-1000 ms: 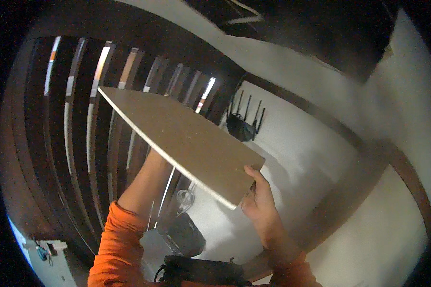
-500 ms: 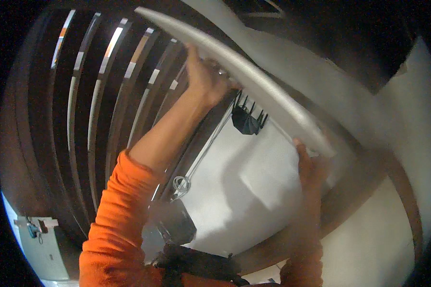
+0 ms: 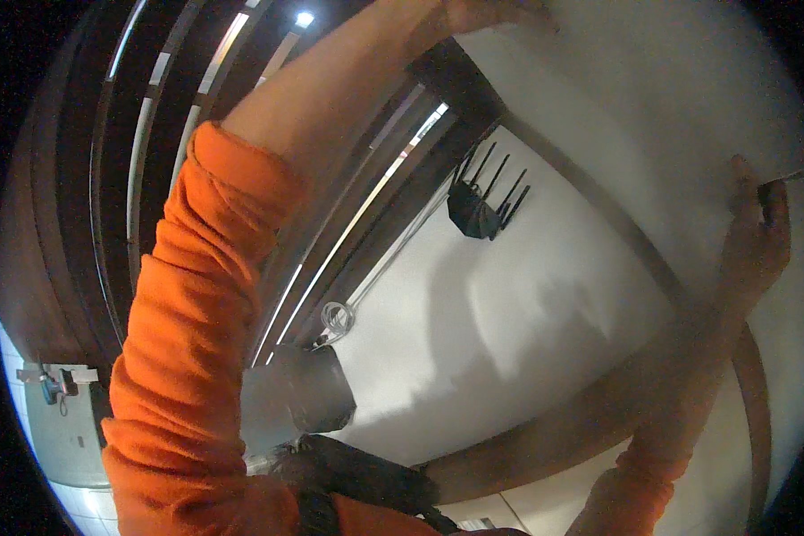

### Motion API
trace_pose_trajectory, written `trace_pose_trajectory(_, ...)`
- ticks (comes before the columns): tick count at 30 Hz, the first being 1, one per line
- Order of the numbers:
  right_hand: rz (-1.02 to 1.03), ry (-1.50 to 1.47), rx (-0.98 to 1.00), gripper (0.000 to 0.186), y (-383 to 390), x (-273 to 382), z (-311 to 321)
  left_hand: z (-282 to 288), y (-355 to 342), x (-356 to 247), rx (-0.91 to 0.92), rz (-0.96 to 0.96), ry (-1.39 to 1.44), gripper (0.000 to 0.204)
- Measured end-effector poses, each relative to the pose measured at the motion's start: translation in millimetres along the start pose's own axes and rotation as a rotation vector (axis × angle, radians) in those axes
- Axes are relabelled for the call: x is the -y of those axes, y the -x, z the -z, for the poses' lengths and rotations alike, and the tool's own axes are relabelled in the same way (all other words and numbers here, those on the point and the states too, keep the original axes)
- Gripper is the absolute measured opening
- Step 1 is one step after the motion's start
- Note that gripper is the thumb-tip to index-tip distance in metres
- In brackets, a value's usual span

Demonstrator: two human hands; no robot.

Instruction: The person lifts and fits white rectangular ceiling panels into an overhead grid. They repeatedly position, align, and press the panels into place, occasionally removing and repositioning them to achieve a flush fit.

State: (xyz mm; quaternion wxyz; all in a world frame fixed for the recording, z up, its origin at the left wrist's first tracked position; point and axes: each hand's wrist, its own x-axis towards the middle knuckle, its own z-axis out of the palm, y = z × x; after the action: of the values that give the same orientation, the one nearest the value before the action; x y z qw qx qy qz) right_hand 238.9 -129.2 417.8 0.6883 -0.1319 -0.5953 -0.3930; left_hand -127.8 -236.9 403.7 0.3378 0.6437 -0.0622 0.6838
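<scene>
A broad, flat pale panel (image 3: pixel 634 80) fills the upper right, its smooth surface blurred, and I cannot tell where it ends against the pale wall behind. At the top edge of the picture, my left hand (image 3: pixel 487 13) is closed at the panel's near side, partly cut off by the frame. Farther right and lower, my right hand (image 3: pixel 759 223) has its fingers curled at another part of the panel, with a thin edge showing beside the fingertips. Both arms are raised, in orange sleeves.
A black router (image 3: pixel 475 210) with several antennas is on the white surface (image 3: pixel 527 330) between my arms. Dark slats (image 3: pixel 156 134) with bright gaps rise at left. A coiled white cable (image 3: pixel 337 320) hangs above a dark grey box-like object (image 3: pixel 322 389). Brown trim (image 3: pixel 545 429) crosses below.
The panel has swung from edge-on in the middle toward the upper right, its broad face now showing. My left hand has risen to the top edge; my right hand has moved right and up.
</scene>
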Motion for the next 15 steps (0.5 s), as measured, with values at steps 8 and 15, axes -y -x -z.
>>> trace_pose_trajectory(8,0.094,-0.049,0.057,0.025,-26.3,-7.8,-1.5,-18.0,9.7,-33.9,0.002,0.006,-0.064,0.137)
trace_pose_trajectory(15,0.232,0.069,-0.120,0.031,-31.2,-22.5,0.6,-20.1,0.7,-12.3,-0.061,-0.082,-0.033,0.129)
